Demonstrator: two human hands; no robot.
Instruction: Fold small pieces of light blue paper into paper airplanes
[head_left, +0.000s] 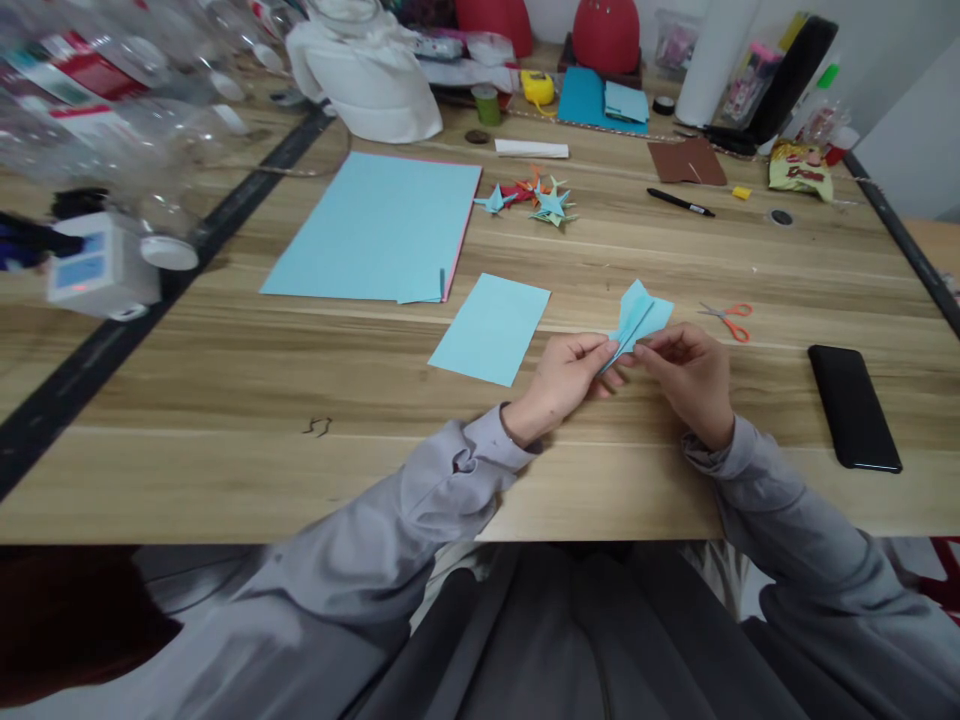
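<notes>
A folded light-blue paper piece (637,314) with pleats and spread flaps is held above the table. My left hand (568,380) pinches its narrow lower end between thumb and fingers. At its lower right edge, my right hand (686,375) has its thumb and fingertips closed on the paper. Left of my hands lies a flat light-blue sheet (491,328). Small orange-handled scissors (731,318) rest just beyond my right hand. A larger stack of light-blue paper (382,230) lies farther to the left, a pink edge showing.
Folded paper stars (551,204), a black pen (681,202) and brown paper (687,162) lie farther back. A black phone (855,408) is at the right. Plastic bottles (169,220) and a white box (105,265) stand at the left.
</notes>
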